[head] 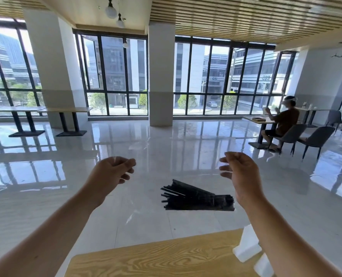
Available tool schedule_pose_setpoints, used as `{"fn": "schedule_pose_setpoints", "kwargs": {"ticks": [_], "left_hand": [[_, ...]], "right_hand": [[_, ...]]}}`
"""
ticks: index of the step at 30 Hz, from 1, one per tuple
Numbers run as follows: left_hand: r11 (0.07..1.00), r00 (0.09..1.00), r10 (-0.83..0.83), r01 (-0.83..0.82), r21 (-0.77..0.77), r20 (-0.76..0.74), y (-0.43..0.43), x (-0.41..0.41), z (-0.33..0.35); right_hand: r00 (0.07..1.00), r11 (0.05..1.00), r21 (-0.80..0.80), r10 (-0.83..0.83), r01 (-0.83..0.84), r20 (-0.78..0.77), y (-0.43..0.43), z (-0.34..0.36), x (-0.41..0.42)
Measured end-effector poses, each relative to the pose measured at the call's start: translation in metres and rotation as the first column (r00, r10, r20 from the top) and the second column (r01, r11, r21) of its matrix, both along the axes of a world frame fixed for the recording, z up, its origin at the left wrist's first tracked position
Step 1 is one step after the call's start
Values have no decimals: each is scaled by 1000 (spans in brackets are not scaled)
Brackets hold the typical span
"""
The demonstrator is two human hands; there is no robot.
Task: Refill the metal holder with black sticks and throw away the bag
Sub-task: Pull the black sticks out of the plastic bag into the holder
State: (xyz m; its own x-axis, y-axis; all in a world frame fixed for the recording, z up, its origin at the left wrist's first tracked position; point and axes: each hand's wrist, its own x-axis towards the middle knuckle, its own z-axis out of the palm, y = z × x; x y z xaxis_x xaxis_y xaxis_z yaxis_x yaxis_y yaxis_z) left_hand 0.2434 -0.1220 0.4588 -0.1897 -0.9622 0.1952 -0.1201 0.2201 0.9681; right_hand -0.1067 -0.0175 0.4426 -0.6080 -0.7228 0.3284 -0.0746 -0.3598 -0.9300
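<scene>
Outside tall windows [226,76], showing building numbers [214,78] "022" and "023". Pinching clear bag [176,166] stretched between left hand [112,172] and right hand [240,172], fingers curled on film; carrying black sticks [196,198] bunched low inside, above wooden table [166,258].

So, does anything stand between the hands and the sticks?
Yes, the clear bag. The left hand and right hand pinch its top, and the sticks lie inside at its bottom.
</scene>
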Motion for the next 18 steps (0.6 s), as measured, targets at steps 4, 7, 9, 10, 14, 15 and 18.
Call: {"fn": "schedule_pose_setpoints", "kwargs": {"ticks": [4, 7, 9, 10, 14, 15, 18], "left_hand": [[1000, 1000, 19, -19, -22, -8, -4, 1, -2], [984, 990, 142, -144, -107, -27, -7, -1, -7], [939, 948, 318, -317, -134, -18, -8, -1, -11], [915, 924, 383, -382, -132, -15, -7, 0, -13], [828, 849, 526, -502, -251, 39, -5, 6, -20], [817, 846, 530, -492, -300, 55, -5, 7, -21], [849, 887, 455, -406, -338, 80, 0, 6, -20]], "right_hand": [[998, 999, 13, 46, -47, 51, 3, 0, -2], [991, 996, 15, 82, -84, 110, 5, 2, -2], [984, 993, 12, 111, -113, 140, 5, 2, 0], [982, 992, 12, 120, -123, 146, 6, 3, 1], [979, 992, 2, 122, -124, 166, 6, 5, 2], [977, 993, -2, 120, -122, 175, 6, 6, 3], [973, 992, -7, 123, -124, 196, 6, 7, 3]]}}
